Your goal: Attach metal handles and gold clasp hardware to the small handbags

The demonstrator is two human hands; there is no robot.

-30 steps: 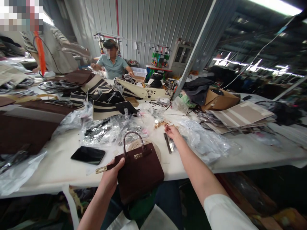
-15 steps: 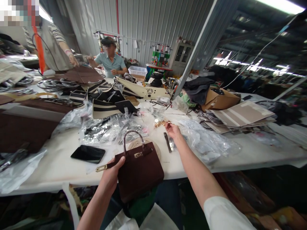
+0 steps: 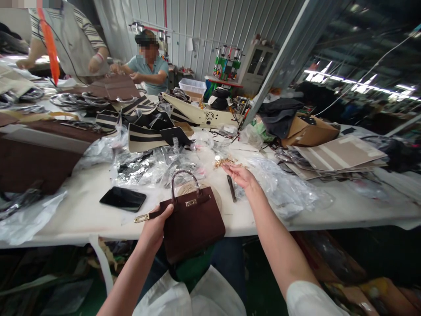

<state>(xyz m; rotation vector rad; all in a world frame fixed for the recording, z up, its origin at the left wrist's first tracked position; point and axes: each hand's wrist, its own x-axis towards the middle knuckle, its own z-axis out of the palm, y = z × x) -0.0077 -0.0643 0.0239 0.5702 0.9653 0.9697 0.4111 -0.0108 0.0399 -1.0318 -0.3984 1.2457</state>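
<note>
My left hand (image 3: 158, 226) is closed on the left side of a small dark brown handbag (image 3: 194, 228), held tilted at the table's front edge. The bag has an arched top handle and a gold turn-lock plate (image 3: 191, 203) on its front. A strap with a gold metal tip (image 3: 142, 218) sticks out to the left past that hand. My right hand (image 3: 241, 174) reaches over the table with fingers stretched toward a small heap of gold metal fittings (image 3: 221, 162). Whether a tiny piece lies at its fingertips I cannot make out. Just below it lies a dark, narrow tool (image 3: 231, 188).
A black phone (image 3: 123, 199) lies left of the bag. Clear plastic bags (image 3: 286, 188) spread on both sides. Dark brown panels (image 3: 39, 158) lie at left, stacked grey boards (image 3: 342, 153) at right. Two people work across the table (image 3: 82, 219).
My right hand has gone from a pinch to stretched fingers, beside the gold fittings. The bag stays in my left hand. Across the table, the seated person's hands have come together at a brown panel.
</note>
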